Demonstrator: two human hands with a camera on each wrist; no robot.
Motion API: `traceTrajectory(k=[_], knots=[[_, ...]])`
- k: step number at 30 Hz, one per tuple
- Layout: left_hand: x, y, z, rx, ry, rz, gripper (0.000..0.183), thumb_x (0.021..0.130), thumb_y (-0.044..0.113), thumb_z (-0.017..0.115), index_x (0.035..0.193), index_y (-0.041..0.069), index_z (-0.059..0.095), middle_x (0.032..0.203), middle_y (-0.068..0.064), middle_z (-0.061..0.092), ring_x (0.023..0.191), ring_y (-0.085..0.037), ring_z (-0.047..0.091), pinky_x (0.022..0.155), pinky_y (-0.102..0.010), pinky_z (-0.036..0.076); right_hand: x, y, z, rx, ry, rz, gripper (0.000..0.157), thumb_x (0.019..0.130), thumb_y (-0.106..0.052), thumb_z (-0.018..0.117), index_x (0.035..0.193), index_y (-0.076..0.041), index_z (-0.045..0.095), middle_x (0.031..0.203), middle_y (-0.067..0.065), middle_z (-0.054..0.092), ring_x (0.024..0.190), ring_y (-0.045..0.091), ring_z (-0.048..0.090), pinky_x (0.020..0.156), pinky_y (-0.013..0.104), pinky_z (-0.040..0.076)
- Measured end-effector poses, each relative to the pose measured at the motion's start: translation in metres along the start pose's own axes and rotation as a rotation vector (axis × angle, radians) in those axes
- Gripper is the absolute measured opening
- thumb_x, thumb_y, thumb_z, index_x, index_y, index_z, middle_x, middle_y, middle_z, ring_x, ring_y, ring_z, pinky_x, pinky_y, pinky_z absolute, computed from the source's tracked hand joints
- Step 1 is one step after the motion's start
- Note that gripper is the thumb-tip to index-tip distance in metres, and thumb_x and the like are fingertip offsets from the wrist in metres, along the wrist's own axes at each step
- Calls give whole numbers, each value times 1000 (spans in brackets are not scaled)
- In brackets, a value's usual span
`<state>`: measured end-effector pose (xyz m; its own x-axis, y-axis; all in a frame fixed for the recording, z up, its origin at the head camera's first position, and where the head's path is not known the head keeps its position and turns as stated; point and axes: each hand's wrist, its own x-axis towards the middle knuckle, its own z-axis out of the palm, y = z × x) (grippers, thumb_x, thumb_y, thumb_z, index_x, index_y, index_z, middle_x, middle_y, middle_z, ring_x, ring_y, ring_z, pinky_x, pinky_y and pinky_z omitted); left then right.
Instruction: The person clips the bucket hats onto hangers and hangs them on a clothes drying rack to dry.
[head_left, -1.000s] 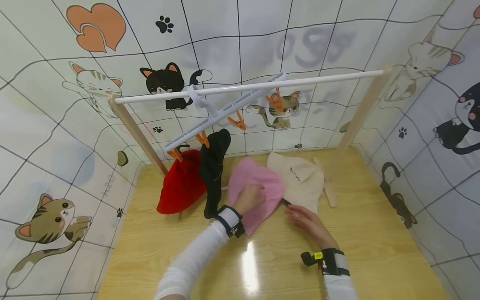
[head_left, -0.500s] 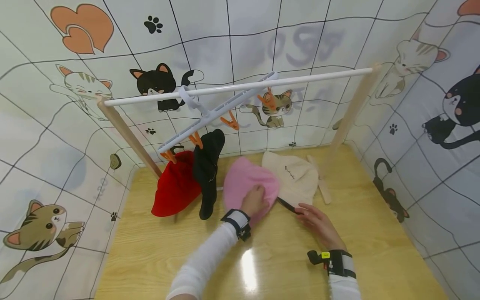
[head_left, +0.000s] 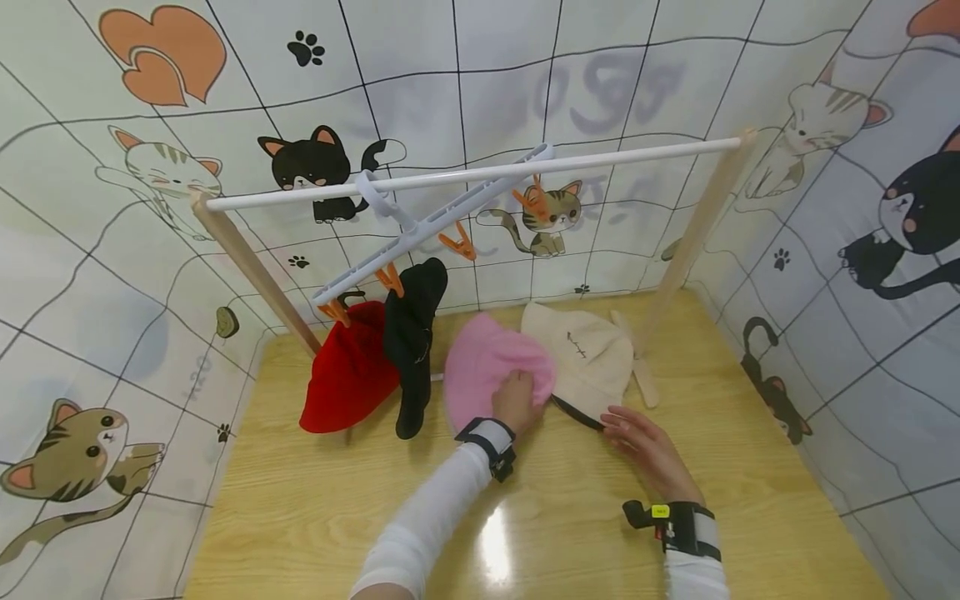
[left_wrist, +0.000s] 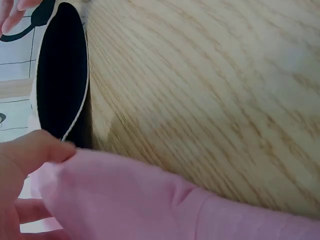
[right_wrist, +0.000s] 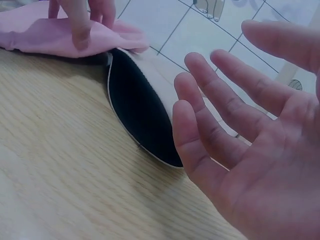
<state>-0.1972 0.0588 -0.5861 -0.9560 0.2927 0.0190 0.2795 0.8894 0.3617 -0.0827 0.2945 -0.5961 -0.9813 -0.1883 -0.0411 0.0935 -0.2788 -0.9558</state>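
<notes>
A pink bucket hat [head_left: 480,367] lies on the table, and my left hand [head_left: 517,402] pinches its edge, with the thumb [left_wrist: 47,147] on the near side in the left wrist view. Partly beneath its right side is a cream bucket hat [head_left: 585,354] with a small line of dark stitching. The cream hat's black inside [right_wrist: 137,107] gapes toward me. My right hand [head_left: 648,450] is beside the cream hat's front right edge. Its fingers are spread and loosely bent in the right wrist view, with nothing in them; contact with the brim cannot be told.
A white rod [head_left: 480,173] on wooden posts crosses above the table. From it hangs a pale blue hanger [head_left: 435,227] with orange clips [head_left: 459,242]. A red hat [head_left: 352,371] and a black hat [head_left: 415,350] are clipped at its lowered left end.
My left hand has shifted right across the pink hat, and the hat's front corner has drawn in. My right hand has moved right along the cream hat's edge, exposing more of the black opening.
</notes>
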Motion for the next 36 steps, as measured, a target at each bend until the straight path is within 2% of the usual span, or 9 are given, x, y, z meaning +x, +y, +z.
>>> traceTrajectory(k=[6,10,15,23,29,31,33,36], knots=[[0,-6,-8,-18,-65,-8,8,82,11,68,83,7,61,80,-3,58,70,-21,58,56,-35,50,0,-1,-1,-29,-7,-14,37,104,-7,39,135,14,40,128,4,59,116,24,57,96,33,45],[-1,-12,-17,-15,-71,-17,9,82,2,66,75,7,62,73,-4,60,65,-20,59,54,-35,50,1,-1,2,-48,12,11,37,104,-9,41,133,13,41,127,3,59,117,26,57,96,32,45],[-2,-22,-24,49,-69,-5,9,82,3,66,76,7,61,73,-4,62,67,-21,61,59,-35,52,1,2,6,-60,25,46,37,103,-12,44,132,12,44,125,2,60,116,27,56,95,31,46],[-1,-31,-36,151,26,27,10,82,3,66,73,6,61,68,-6,62,65,-24,63,54,-35,51,4,9,11,-33,-29,39,38,104,-10,41,135,12,41,127,2,59,118,24,56,95,31,45],[-4,-36,-52,225,116,95,11,83,11,69,74,9,63,68,-3,62,64,-21,62,52,-33,50,4,11,14,-6,-61,38,39,104,-8,39,136,14,37,130,10,58,119,24,55,95,31,46],[-4,-36,-58,185,146,92,9,83,14,70,76,10,66,67,-2,61,63,-21,62,52,-34,50,5,12,15,8,-63,42,39,104,-8,39,136,14,37,129,8,59,119,25,56,94,31,46],[-3,-36,-63,101,164,72,8,83,13,68,75,12,67,63,-1,56,60,-20,59,51,-34,48,5,13,17,18,-68,42,39,104,-7,38,136,14,36,128,6,60,118,25,56,94,31,46],[0,-35,-71,-12,155,31,19,85,16,62,67,10,62,55,1,45,53,-17,50,47,-31,41,7,14,19,22,-70,46,38,104,-7,39,136,13,38,128,5,61,118,26,56,94,31,46]])
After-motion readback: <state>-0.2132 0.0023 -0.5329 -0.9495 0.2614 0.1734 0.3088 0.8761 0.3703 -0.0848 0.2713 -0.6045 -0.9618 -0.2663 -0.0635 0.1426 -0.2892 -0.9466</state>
